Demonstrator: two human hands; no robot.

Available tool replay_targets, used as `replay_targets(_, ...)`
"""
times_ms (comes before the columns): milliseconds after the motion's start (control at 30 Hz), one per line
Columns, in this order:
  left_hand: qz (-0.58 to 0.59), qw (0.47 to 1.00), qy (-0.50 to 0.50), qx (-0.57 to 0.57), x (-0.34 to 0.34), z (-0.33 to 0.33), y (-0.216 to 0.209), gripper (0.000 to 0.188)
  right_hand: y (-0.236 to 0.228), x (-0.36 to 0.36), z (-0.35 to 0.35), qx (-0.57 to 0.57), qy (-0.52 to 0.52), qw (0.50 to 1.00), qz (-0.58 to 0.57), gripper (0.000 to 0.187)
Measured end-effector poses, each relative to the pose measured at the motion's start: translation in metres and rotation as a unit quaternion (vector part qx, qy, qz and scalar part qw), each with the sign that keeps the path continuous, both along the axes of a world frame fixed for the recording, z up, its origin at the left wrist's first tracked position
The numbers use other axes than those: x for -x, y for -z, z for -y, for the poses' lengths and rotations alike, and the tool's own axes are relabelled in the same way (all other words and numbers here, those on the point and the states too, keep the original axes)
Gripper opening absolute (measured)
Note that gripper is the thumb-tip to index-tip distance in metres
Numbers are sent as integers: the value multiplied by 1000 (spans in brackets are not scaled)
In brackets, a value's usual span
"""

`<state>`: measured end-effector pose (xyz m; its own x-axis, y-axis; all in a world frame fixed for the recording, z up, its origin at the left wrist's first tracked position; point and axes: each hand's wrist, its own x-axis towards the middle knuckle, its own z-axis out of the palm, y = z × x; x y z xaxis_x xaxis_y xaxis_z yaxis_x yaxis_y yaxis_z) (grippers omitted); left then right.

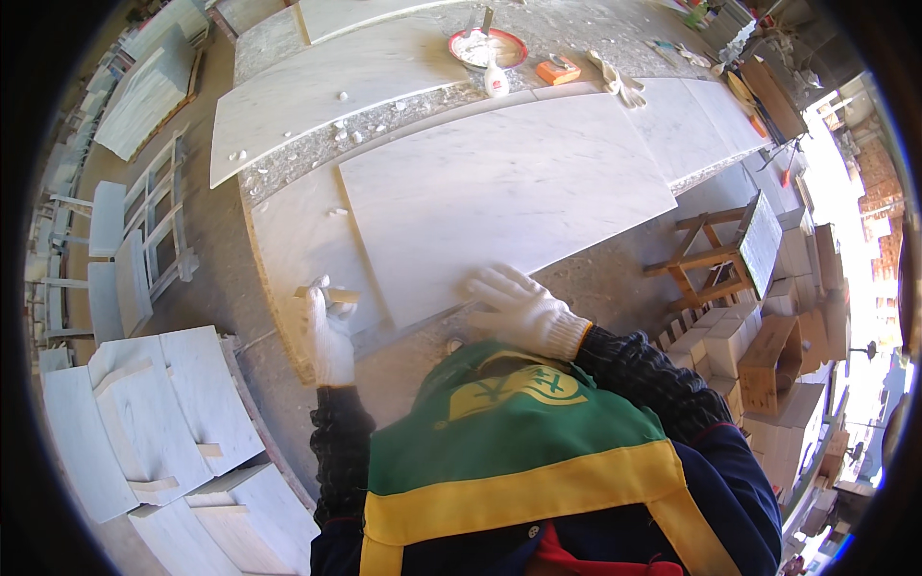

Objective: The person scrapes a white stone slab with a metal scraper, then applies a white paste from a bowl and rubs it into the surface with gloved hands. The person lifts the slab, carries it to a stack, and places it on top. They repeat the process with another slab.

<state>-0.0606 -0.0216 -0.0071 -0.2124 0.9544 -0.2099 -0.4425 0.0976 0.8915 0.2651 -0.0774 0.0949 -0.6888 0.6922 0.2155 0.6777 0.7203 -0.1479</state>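
A long desk [567, 27], grey and mottled where its top shows, fills the upper middle of the view. The broad white slab [499, 192], faintly veined in grey, lies flat on its near side, the nearest long edge toward the person. A second slab [317, 106] lies on the desk beyond it, across a strip of grey top. At lower left, pale panels [173, 413] stand in a leaning group near the floor, with small strips on some of them. The person wears a green apron [519, 446] with yellow trim. To the right of the desk is a wooden stool [759, 240], and below it stand cartons [797, 422]. The right hand [523, 307], in a white knitted glove, rests palm down at the slab's near edge, its grip spread and holding nothing. The left hand [330, 336], gloved alike, is raised just beside the slab's left edge, its grip pinching a short tan strip [336, 295] between thumb and fingers. At the far side of the desk a red-rimmed bowl [523, 50] holds white material; near it are a pair of gloves [624, 84], an orange object [558, 70] and a white bottle [496, 82]. White chips [341, 131] are scattered about the grey top.
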Motion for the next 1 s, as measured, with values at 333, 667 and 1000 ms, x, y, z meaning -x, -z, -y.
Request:
replay_targets(333, -8, 1000, -8, 7, -6, 3, -12, 38, 7, -4, 5, 197, 37, 978, 57, 35)
replay_targets(667, 0, 1000, -7, 14, -2, 2, -2, 40, 31, -7, 4, 58, 37, 997, -39, 32)
replay_targets(1000, 2, 999, -17, 48, -3, 2, -9, 43, 31, -13, -3, 96, 21, 993, -60, 27)
